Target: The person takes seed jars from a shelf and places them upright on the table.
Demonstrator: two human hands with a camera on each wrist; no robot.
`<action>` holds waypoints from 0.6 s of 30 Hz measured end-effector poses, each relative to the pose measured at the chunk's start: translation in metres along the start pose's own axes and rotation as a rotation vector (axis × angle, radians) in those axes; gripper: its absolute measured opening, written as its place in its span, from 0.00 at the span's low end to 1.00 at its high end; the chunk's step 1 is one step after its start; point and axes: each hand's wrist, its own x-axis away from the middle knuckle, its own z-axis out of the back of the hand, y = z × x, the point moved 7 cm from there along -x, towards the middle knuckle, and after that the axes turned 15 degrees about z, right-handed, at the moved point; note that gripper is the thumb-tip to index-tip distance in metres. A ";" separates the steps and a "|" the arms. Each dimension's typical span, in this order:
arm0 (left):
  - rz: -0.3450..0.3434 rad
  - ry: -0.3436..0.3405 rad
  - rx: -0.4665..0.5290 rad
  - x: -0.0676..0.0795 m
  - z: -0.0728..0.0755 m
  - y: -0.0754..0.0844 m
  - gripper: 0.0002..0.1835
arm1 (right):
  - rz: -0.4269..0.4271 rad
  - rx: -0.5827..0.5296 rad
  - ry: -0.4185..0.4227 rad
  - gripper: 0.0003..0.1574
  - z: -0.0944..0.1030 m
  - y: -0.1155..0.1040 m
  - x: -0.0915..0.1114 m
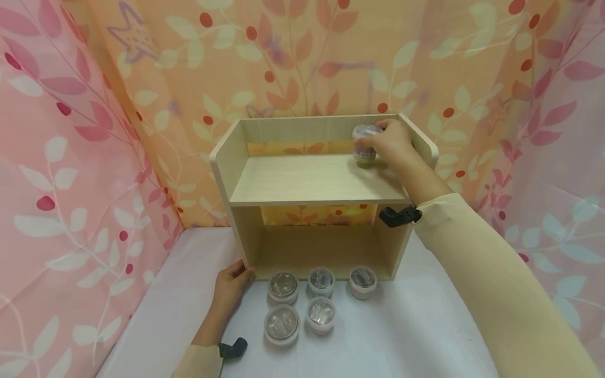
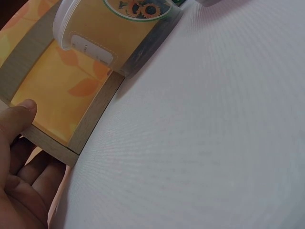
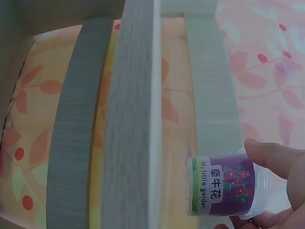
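A small lidded plastic cup (image 1: pixel 364 152) is in the grip of my right hand (image 1: pixel 396 143), above the right end of the upper board of a pale wooden two-tier shelf (image 1: pixel 302 181). Its purple label (image 3: pixel 231 185), with red flowers and the words "My little garden", shows in the right wrist view, thumb and fingers around the lid end. At the shelf's lower left front corner, my left hand (image 1: pixel 230 287) holds the side panel (image 2: pixel 50 145), thumb on one face and fingers behind the other.
Several more lidded cups stand on the white tablecloth (image 1: pixel 416 325) before the shelf, among them a front-left cup (image 1: pixel 282 324) and a right-hand cup (image 1: pixel 363 282). One cup (image 2: pixel 93 28) with an orange label shows beside the left hand. Patterned curtains (image 1: pixel 302 68) surround the table.
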 end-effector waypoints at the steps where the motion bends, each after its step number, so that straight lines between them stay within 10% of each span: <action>1: -0.001 0.002 0.001 0.000 0.000 0.001 0.23 | 0.008 -0.006 0.001 0.57 0.001 -0.002 0.001; 18: 0.005 0.009 -0.009 -0.003 -0.001 -0.003 0.24 | 0.198 -0.142 -0.028 0.56 0.005 -0.032 0.047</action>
